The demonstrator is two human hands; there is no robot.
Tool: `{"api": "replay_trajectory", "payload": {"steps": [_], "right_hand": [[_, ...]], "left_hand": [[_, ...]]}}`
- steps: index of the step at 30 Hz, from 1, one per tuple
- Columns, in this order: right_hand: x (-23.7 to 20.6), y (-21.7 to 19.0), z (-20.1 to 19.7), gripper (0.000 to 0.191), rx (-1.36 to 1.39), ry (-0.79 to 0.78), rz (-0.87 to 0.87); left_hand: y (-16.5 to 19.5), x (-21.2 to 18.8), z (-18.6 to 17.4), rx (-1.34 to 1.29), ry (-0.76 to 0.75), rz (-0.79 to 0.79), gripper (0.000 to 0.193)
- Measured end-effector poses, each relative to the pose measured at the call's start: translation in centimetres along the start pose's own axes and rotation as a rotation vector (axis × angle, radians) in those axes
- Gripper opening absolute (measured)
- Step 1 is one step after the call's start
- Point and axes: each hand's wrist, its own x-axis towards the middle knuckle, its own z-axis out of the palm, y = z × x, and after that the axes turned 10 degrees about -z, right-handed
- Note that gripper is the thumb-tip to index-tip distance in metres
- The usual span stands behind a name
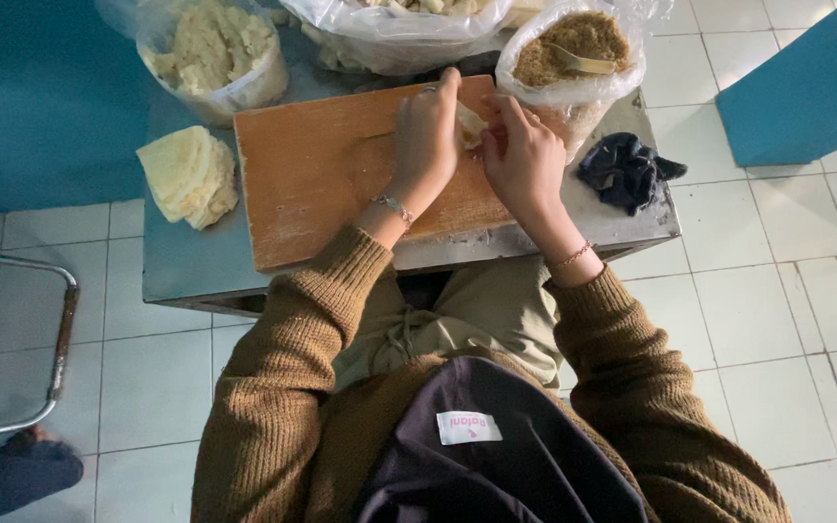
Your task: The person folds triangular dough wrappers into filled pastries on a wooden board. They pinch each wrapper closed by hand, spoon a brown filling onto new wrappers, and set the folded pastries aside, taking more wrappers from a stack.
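Pale dough piece [470, 123] sat pinched between left hand [425, 136] and right hand [525, 160] over wooden board [322, 174], upper centre; light, even fingertip pressure advisable.

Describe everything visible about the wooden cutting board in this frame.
The cutting board is a rectangular slab of orange-brown wood with pale, worn patches, lying flat and slightly askew on the grey metal table. Its near edge reaches the table's edge. The left hand and right hand work a pale wrapper over its far right corner.
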Motion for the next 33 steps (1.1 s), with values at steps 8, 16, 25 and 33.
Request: {"api": "replay_trajectory", "payload": {"steps": [8, 16, 25, 33], "right_hand": [[0.0, 1.3, 0.8, 0.048, 0.064, 0.011, -0.034], [1.0, 1.4, 1.7, 0.062, 0.068, -0.083, -0.122], [1.1, 2.0, 0.9, 0.066, 0.174, -0.222, -0.272], [1.9, 2.9, -0.3, 0.067, 0.203, -0.312, -0.339]], "left_hand": [[-1.5, -0.7, 1.7, 0.018, -0.184, 0.120, 0.040], [-2.7, -0.7, -2.4, -0.097, -0.408, 0.230, 0.040], [-3.7, 0.0, -3.6, -0.221, -0.426, 0.273, 0.033], [-4.8, -0.2, -2.4, 0.071, -0.343, 0.421, 0.006]]}}
